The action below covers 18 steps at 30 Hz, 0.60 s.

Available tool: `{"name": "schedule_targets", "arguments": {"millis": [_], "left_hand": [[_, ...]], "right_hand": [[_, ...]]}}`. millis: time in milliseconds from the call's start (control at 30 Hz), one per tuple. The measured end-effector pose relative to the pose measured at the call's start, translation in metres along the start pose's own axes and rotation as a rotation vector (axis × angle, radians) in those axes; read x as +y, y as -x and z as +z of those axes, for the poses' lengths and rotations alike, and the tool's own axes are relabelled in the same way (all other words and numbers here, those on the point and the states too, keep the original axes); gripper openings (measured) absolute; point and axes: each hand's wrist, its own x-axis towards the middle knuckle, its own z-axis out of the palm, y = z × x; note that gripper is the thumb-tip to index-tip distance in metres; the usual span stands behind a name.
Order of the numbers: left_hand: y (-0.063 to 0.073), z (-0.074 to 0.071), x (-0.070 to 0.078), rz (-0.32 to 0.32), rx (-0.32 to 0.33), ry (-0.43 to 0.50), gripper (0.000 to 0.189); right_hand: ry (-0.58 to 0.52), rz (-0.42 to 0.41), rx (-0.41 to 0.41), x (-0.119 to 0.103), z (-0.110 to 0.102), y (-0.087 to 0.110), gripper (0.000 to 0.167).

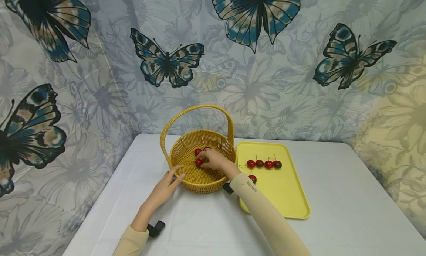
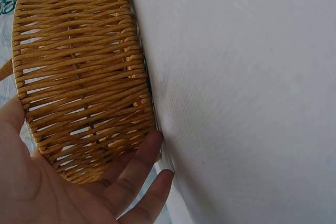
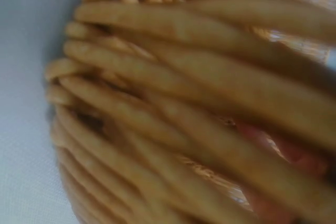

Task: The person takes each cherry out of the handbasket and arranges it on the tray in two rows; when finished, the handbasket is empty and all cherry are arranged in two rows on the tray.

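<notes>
A yellow woven basket (image 1: pixel 199 179) with a tall arched handle stands on the table. Its left wall is held by my left hand (image 1: pixel 165 186), thumb at the rim and the other fingers along the outside, as the left wrist view shows of the hand (image 2: pixel 79 192) and weave (image 2: pixel 79 77). Reaching over the right rim, my right hand (image 1: pixel 215 160) pinches a red cherry (image 1: pixel 199 163) inside. Another cherry (image 1: pixel 198 152) lies just behind it, and one more is partly hidden by the fingers. The right wrist view is filled by the blurred basket wall (image 3: pixel 173 87).
Right of the basket lies a yellow tray (image 1: pixel 283 197). A row of several cherries (image 1: pixel 268 164) with stems sits across it, with a single cherry (image 1: pixel 252 179) nearer the front left, beside my right sleeve. Behind the white table (image 1: pixel 339 197) hangs a butterfly-print cloth (image 1: pixel 283 112).
</notes>
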Motion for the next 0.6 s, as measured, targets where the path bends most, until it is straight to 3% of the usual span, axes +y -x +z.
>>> {"name": "schedule_targets", "arguments": {"millis": [600], "left_hand": [[0.001, 0.001, 0.001, -0.002, 0.001, 0.002, 0.050]], "right_hand": [[-0.064, -0.032, 0.055, -0.006, -0.005, 0.010, 0.028]]}}
